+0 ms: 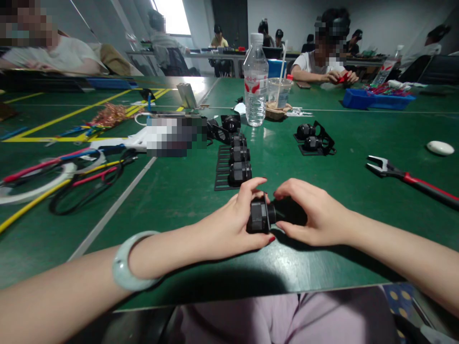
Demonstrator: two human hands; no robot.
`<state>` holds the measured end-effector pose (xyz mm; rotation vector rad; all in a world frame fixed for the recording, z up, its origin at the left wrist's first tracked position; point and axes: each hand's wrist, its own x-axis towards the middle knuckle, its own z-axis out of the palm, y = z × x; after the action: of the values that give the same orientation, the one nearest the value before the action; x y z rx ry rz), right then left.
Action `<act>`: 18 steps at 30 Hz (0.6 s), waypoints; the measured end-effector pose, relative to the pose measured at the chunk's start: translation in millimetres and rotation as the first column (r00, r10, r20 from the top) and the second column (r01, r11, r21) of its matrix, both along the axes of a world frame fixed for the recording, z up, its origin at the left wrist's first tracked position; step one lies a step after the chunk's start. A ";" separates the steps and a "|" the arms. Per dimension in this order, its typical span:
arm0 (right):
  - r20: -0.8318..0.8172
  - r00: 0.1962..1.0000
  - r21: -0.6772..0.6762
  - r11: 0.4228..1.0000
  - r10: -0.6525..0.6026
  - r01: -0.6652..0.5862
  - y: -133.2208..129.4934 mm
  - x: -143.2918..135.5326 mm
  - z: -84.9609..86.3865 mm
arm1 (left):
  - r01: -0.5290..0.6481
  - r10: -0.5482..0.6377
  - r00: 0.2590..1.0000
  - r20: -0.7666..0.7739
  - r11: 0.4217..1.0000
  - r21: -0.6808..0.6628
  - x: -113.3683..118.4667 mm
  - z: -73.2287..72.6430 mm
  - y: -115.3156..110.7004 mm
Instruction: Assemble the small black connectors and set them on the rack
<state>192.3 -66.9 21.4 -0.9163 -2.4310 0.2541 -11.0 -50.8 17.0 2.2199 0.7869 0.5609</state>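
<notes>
My left hand [236, 220] is wrapped round a black plastic cable gland [258, 216], its ribbed hexagonal body between thumb and fingers. A thin black plate stands on edge across the gland, and a round end pokes out to the right. My right hand [311, 212] curves beside that end with thumb and fingers apart; no part is visible in its grip. Just beyond the left fingers, several similar black glands [239, 173] sit in a row on a slotted black plate [221, 167]. Farther right lies a slotted plate with two more black glands [312, 142].
Red-handled pliers [405, 177] and a white oval object [440, 148] lie at the right. A water bottle [255, 81] and a plastic cup [278, 93] stand ahead. Coloured cables [64, 177] spread over the left, and a blue tray [380, 100] is far right. Other people sit beyond.
</notes>
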 end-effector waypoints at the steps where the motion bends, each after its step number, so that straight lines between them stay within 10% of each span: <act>1: 0.055 0.998 0.010 1.000 -0.021 0.021 0.9 3.0 3.0 | 0.002 -0.002 1.000 -0.002 1.000 -0.009 -0.2 0.3 0.2; 8: 0.413 0.888 0.042 0.979 -0.201 0.202 7.7 21.0 10.8 | 0.013 -0.014 1.000 -0.025 1.000 -0.027 -1.4 3.6 2.2; 18: 0.465 0.851 -0.087 0.944 -0.243 0.318 2.6 21.0 6.5 | 0.003 -0.003 1.000 -0.001 1.000 -0.028 -1.7 2.5 2.3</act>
<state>213.3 -64.3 27.9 -1.5370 -2.6642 0.1420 -12.6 -48.5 19.5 2.1955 0.7875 0.5442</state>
